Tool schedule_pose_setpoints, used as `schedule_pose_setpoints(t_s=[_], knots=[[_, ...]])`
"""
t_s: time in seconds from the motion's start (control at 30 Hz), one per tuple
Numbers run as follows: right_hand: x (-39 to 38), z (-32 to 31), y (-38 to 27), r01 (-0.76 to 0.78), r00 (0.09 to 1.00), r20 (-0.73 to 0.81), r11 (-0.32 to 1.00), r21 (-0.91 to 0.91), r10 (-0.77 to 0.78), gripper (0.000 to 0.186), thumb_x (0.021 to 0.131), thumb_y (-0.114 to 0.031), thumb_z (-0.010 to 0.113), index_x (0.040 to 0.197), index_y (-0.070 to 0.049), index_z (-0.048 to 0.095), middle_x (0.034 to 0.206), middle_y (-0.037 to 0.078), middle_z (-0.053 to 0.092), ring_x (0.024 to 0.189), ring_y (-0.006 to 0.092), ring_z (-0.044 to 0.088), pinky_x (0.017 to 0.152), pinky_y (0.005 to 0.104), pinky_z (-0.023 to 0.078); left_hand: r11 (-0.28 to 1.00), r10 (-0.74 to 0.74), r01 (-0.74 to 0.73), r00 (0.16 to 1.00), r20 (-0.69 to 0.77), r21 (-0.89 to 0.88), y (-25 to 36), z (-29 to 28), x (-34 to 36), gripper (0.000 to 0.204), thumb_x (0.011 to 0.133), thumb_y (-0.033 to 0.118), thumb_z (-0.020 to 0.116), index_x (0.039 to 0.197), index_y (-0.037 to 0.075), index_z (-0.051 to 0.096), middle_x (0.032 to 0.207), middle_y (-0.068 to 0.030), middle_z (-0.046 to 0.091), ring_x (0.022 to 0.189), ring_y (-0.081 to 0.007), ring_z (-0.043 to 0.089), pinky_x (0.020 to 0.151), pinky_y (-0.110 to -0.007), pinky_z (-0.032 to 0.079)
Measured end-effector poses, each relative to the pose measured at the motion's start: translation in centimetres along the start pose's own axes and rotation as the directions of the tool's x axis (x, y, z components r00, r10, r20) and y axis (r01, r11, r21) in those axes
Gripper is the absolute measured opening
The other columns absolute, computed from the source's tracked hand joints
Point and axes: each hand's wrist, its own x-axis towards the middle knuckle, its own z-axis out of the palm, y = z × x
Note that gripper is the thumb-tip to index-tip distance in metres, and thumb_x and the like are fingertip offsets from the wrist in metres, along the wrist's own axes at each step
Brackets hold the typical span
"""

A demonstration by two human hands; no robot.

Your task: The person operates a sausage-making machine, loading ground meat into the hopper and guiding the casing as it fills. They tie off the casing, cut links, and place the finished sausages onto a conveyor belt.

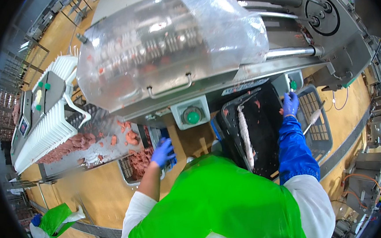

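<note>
My left hand, in a blue-purple glove, is open, fingers apart, beside a grey crate heaped with pink meat pieces. My right hand, gloved with a blue sleeve cover, reaches to the far right edge of a black crate. Its fingers stretch toward a green button on the machine; I cannot tell whether they touch it. Nothing shows in that hand. A long, pale strip of meat lies lengthwise in the black crate.
A steel machine with a clear cover stands ahead, with another green button on its front. At left, a white slatted unit stands over meat on a steel surface. A grey crate holds a pale-handled tool. Another person is lower left.
</note>
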Motion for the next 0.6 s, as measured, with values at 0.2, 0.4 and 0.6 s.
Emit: schedule_pose_setpoints(t_s=[0.2, 0.4, 0.6], knots=[[15.7, -3.6, 9.8, -0.365, 0.931, 0.092, 0.877, 0.312, 0.354, 0.091, 0.081, -0.045, 0.075, 0.15, -0.013, 0.026, 0.129, 0.016, 0.051, 0.094, 0.0235, 0.06, 0.071, 0.039, 0.051, 0.966, -0.201, 0.166, 0.964, -0.176, -0.196, 4.9, 13.9, 6.0, 0.083, 0.089, 0.055, 0.063, 0.151, 0.017, 0.023, 0.154, -0.0197, 0.025, 0.137, -0.0358, 0.035, 0.1, -0.051, 0.047], [18.1, -1.7, 10.0, -0.39, 0.909, 0.315, 0.827, 0.404, 0.274, 0.086, 0.079, -0.047, 0.078, 0.144, -0.014, 0.032, 0.143, 0.012, 0.041, 0.127, 0.0247, 0.045, 0.089, 0.048, 0.045, 0.965, -0.146, 0.09, 0.965, -0.217, -0.246, 4.2, 14.8, 6.3, 0.077, 0.089, 0.055, 0.061, 0.149, 0.017, 0.03, 0.155, -0.0186, 0.025, 0.137, -0.0347, 0.037, 0.099, -0.049, 0.047], [18.9, -2.7, 9.5, -0.416, 0.909, 0.209, 0.818, 0.397, 0.361, 0.104, 0.072, -0.037, 0.086, 0.147, -0.013, 0.02, 0.141, 0.016, 0.04, 0.124, 0.0322, 0.046, 0.076, 0.051, 0.051, 0.953, -0.165, 0.087, 0.953, -0.256, -0.29, 4.2, 15.6, 6.7, 0.049, 0.102, 0.038, 0.041, 0.147, 0.018, 0.033, 0.153, -0.0103, 0.031, 0.14, -0.0341, 0.033, 0.105, -0.055, 0.042]])
